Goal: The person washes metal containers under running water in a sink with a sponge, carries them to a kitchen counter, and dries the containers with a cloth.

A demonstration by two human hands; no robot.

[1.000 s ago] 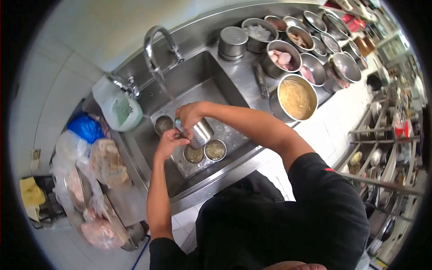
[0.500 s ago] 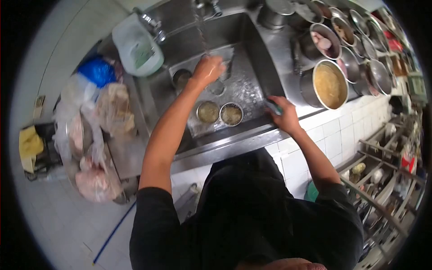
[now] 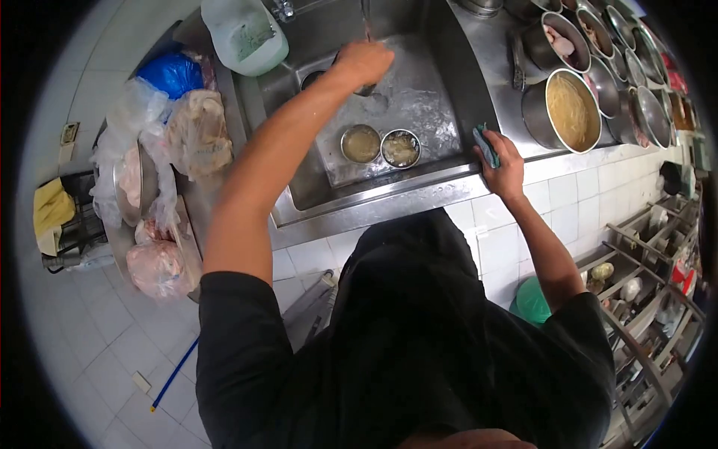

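My left hand (image 3: 366, 63) is closed in the metal sink (image 3: 467, 90), beside the running water stream (image 3: 366, 19). A dark edge shows beneath its fingers, but I cannot make out what they grip. At the sink's right front corner, my right hand (image 3: 503, 166) is wrapped round a blue-green scouring pad (image 3: 486, 147). Two small round metal cups stand side by side on the sink floor: the left cup (image 3: 361, 144) contains cloudy liquid, the right cup (image 3: 401, 149) pale bits in liquid. Partly hidden behind my left forearm is a darker round cup (image 3: 310, 78).
A translucent plastic container (image 3: 262, 56) sits at the sink's back left. Plastic bags (image 3: 198, 135) of food crowd the left counter. To the right are a pot of yellowish liquid (image 3: 572, 112), a pot with pale pieces (image 3: 559, 41) and several more metal pots.
The camera view has shifted, so the sink appears higher in the picture. My right hand has moved slightly outward to the sink's corner rim, and the scouring pad shows more fully.
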